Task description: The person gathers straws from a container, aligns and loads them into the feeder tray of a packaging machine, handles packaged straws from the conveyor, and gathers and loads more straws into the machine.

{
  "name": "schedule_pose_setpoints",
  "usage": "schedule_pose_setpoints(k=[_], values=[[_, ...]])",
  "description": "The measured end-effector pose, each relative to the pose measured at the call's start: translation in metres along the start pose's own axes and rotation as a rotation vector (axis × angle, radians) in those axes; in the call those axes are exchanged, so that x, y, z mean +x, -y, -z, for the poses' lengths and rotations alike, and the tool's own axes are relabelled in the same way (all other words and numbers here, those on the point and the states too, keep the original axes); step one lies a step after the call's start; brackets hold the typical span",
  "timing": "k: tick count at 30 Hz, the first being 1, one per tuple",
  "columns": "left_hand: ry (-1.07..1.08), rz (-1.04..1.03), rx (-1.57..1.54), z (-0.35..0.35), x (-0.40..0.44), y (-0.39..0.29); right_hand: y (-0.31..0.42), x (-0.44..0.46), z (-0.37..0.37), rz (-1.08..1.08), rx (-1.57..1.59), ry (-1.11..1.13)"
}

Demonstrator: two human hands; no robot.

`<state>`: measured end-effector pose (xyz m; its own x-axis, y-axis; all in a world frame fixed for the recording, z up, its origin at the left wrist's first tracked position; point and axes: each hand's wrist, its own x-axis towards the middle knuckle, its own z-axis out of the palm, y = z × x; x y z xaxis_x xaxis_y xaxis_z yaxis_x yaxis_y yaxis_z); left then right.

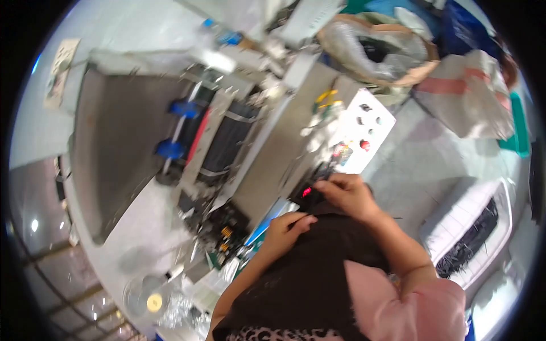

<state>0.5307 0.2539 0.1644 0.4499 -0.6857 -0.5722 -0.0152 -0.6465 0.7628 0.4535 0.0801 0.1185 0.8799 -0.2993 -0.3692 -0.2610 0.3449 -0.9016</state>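
Observation:
My right hand (346, 196) is closed in a pinch at the edge of a small black device with a glowing red display (307, 192). Whatever lies between its fingertips is too blurred to make out. Just below and to the left, my left hand (287, 230) has its fingers curled, with the thumb near the dark apron (307, 273). Anything inside that hand is hidden. A blue flat strip (264, 224) shows beside the left wrist. White gloves or cloth (324, 133) lie beyond the device.
A machine with black rollers (227, 139) and blue wheels (170, 149) stands left. At the right is a white control panel (364, 128) with a red button. A plastic-lined box (392, 54), a woven sack (466, 94) and a white basket with black strips (469, 238) surround me.

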Motion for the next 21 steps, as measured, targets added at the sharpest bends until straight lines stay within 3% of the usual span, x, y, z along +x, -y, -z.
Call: schedule_pose_setpoints(k=[3, 5, 7, 8, 9, 12, 16, 20, 21], values=[[-0.022, -0.058, -0.01, -0.003, 0.0, 0.001, 0.01, 0.0, 0.01, -0.059, 0.061, -0.027], [-0.059, -0.013, -0.12, -0.003, 0.001, 0.003, 0.036, -0.002, 0.018, 0.03, 0.115, -0.162], [-0.065, -0.024, -0.146, -0.002, 0.004, 0.004, 0.056, 0.001, 0.044, 0.205, -0.138, -0.443], [-0.066, -0.022, -0.165, -0.001, 0.002, 0.006, 0.073, 0.002, 0.055, 0.243, -0.122, -0.563], [-0.085, -0.021, -0.169, 0.0, 0.0, 0.008, 0.088, 0.011, 0.066, 0.496, -0.184, -0.675], [-0.102, -0.061, -0.23, -0.002, 0.0, 0.008, 0.125, 0.053, 0.117, 0.843, -0.403, -0.972], [-0.189, -0.05, -0.146, -0.006, 0.0, 0.014, 0.096, 0.137, 0.203, 0.632, -0.85, -1.07], [-0.183, -0.056, -0.133, -0.003, -0.001, 0.018, 0.007, 0.152, 0.203, 0.319, -0.563, -0.894], [-0.173, -0.042, -0.157, -0.003, -0.002, 0.019, -0.022, 0.152, 0.196, 0.355, -0.554, -0.817]])
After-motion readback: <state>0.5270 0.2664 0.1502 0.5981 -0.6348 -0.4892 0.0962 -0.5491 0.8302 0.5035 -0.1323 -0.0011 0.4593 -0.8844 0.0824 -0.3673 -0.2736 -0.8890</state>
